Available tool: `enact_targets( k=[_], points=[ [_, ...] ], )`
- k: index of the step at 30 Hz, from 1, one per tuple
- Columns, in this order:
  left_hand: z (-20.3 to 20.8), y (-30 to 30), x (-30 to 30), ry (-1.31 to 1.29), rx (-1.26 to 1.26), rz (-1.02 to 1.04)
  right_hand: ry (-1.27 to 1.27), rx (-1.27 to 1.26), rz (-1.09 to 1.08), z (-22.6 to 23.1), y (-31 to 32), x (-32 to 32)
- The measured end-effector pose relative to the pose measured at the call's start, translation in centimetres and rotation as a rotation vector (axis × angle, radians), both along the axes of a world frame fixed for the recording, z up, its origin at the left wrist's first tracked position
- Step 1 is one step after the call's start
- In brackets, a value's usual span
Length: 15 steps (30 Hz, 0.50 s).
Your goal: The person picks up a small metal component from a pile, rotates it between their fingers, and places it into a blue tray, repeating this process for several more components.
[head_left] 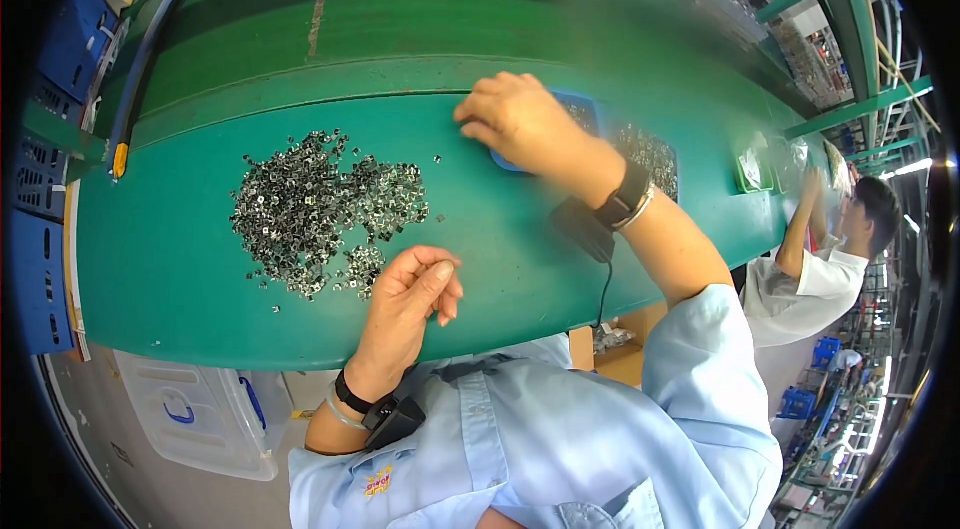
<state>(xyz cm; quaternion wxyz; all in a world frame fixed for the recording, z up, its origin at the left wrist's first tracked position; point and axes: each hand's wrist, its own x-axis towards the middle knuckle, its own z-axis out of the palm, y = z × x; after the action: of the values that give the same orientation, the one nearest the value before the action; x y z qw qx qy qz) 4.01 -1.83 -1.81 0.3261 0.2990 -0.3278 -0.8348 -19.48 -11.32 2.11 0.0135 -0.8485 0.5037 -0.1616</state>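
Note:
A large pile of small black and silver metal parts (290,214) lies spread on the green work table (180,309). At the pile's near right edge is my left hand (412,294), thumb pressed to the fingers in a pinch. Whatever it pinches is too small or hidden to make out. My right hand (525,124) hovers farther off, over the near left side of a blue tray (505,161). Its fingers are bent, the thumb stands apart from them, and nothing shows between. Part of the tray is hidden behind that hand and forearm.
Right of the blue tray sits a heap of small metal pieces (650,159). A dark object with a cord (583,229) lies under my right forearm. Beyond the table runs a green conveyor belt (420,19). A co-worker (815,274) works at the right beside a green tray (752,171).

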Motion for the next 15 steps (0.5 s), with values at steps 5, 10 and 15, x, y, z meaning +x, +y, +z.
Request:
enact_targets(
  k=[5,10,15],
  points=[
    [0.4,0.3,0.0,-0.016,-0.023,0.037,0.004,0.048,0.059,-2.4,0.5,3.1],
    [0.3,0.5,-0.6,-0.072,-0.072,0.058,0.028,0.054,-0.024,-3.4,2.1,2.8],
    [2.0,1.0,0.4,-0.14,-0.144,0.14,-0.63,0.058,-0.171,-1.8,7.8,1.8]
  ],
)
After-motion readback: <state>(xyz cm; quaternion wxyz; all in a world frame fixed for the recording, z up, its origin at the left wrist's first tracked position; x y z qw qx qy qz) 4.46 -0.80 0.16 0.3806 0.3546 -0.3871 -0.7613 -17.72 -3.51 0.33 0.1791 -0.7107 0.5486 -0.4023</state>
